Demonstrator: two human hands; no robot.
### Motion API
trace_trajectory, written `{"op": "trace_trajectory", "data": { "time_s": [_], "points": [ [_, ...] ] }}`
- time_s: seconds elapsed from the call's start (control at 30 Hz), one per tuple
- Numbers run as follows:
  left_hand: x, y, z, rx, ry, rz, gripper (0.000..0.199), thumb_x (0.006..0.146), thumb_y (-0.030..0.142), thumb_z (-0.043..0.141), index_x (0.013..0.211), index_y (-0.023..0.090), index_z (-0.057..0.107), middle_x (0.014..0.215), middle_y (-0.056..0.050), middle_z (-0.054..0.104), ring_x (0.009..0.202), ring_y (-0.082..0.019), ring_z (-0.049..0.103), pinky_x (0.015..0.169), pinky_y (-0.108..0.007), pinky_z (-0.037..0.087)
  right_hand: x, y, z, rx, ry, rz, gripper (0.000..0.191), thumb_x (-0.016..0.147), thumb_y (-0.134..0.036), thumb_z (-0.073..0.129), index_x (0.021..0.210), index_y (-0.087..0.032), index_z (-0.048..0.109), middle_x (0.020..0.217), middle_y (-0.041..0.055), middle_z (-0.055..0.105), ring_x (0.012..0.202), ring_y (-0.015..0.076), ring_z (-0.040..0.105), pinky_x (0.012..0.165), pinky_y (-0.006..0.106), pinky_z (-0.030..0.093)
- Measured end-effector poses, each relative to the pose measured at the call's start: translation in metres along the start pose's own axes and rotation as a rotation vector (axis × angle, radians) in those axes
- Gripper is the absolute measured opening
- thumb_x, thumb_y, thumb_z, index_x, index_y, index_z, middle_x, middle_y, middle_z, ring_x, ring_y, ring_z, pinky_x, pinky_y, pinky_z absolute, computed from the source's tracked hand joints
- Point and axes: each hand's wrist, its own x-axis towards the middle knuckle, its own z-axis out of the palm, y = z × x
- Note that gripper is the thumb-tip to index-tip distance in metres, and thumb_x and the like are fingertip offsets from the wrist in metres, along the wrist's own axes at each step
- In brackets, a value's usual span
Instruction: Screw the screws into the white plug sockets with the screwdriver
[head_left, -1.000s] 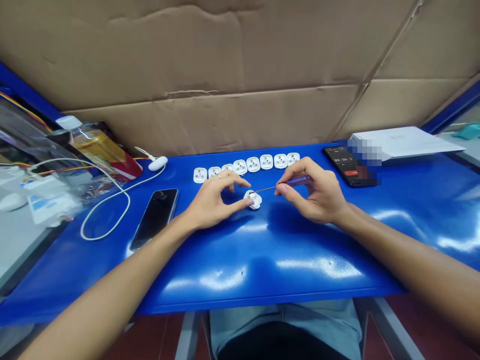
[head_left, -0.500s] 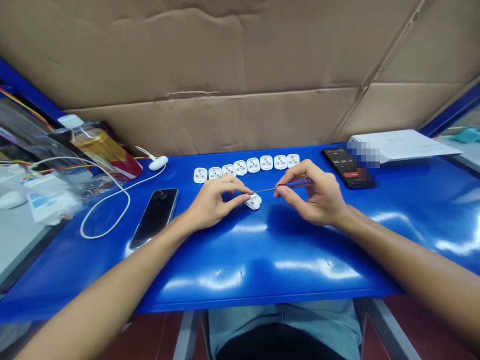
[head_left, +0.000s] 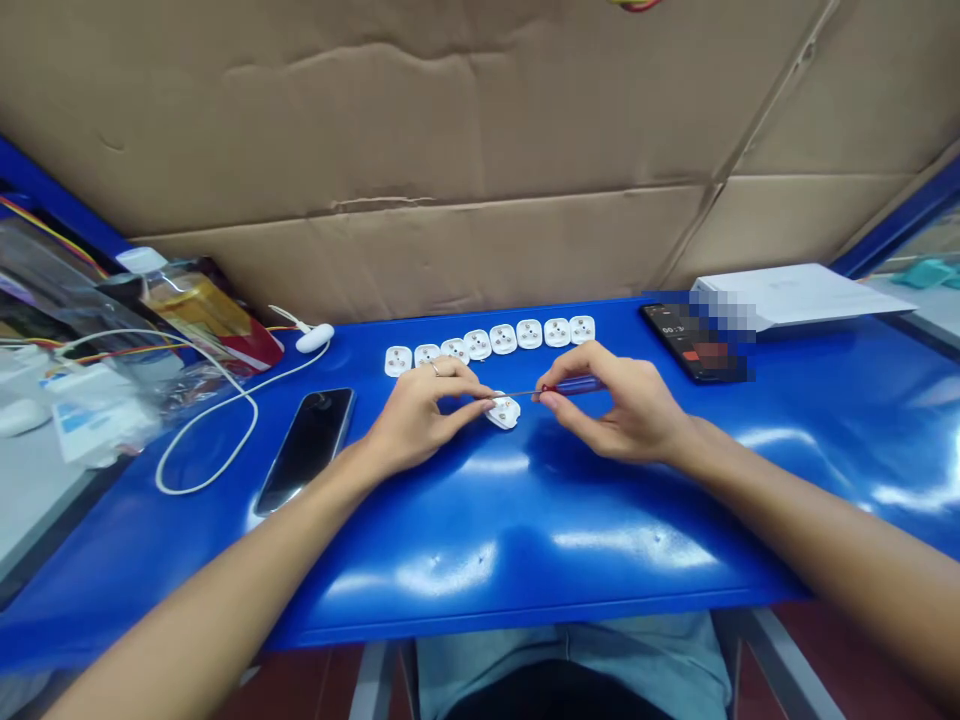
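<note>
Left hand [head_left: 412, 420] has pinched together by the tip of the screwdriver [head_left: 571, 386], near the white socket piece [head_left: 505, 415], hold unclear; right hand [head_left: 637, 410] grips the handle.

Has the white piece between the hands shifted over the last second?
No visible shift: the white piece keeps the same spot in front of the row of white pieces.

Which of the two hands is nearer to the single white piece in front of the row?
The left. The left hand has its fingertips at the left edge of the white piece; the right hand is farther off, to the right, holding the screwdriver.
</note>
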Motion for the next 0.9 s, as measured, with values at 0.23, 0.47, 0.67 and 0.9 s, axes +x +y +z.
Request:
{"op": "trace_trajectory", "data": {
  "time_s": [0.23, 0.47, 0.67, 0.9],
  "points": [
    [-0.001, -0.005, 0.000, 0.118, -0.034, 0.106, 0.026, 0.105, 0.040, 0.062, 0.108, 0.025, 0.084, 0.098, -0.007, 0.077, 0.093, -0.021, 0.070, 0.086, -0.036, 0.054, 0.002, -0.002, -0.002, 0.058, -0.034, 0.060, 0.014, 0.097, -0.020, 0.066, 0.105, -0.028, 0.058, 0.096, 0.0015, 0.075, 0.086, 0.0209, 0.078, 0.080, 0.039, 0.069],
    [0.000, 0.001, 0.002, 0.001, 0.008, 0.017, 0.024, 0.098, 0.044, 0.071, 0.109, 0.026, 0.083, 0.105, -0.007, 0.077, 0.097, -0.023, 0.071, 0.091, -0.039, 0.057, 0.000, 0.001, 0.000, 0.085, -0.024, 0.092, 0.015, 0.096, -0.021, 0.067, 0.103, -0.029, 0.058, 0.094, 0.0018, 0.074, 0.084, 0.0229, 0.078, 0.079, 0.043, 0.070],
    [-0.001, -0.001, -0.001, -0.006, -0.072, -0.088, 0.048, 0.088, 0.051, 0.082, 0.127, 0.023, 0.075, 0.110, -0.007, 0.078, 0.093, -0.023, 0.072, 0.086, -0.036, 0.057, -0.001, 0.005, -0.001, 0.083, -0.004, 0.133, 0.016, 0.093, -0.021, 0.070, 0.101, -0.029, 0.059, 0.096, 0.0011, 0.074, 0.085, 0.0231, 0.078, 0.078, 0.041, 0.068],
    [-0.001, -0.002, 0.001, -0.034, -0.223, -0.128, 0.040, 0.098, 0.047, 0.072, 0.129, 0.023, 0.074, 0.113, -0.005, 0.080, 0.098, -0.021, 0.073, 0.089, -0.033, 0.056, -0.001, 0.009, -0.002, 0.050, -0.040, 0.074, 0.019, 0.091, -0.017, 0.071, 0.100, -0.028, 0.058, 0.092, -0.0003, 0.073, 0.081, 0.0209, 0.076, 0.076, 0.038, 0.065]
  ]
}}
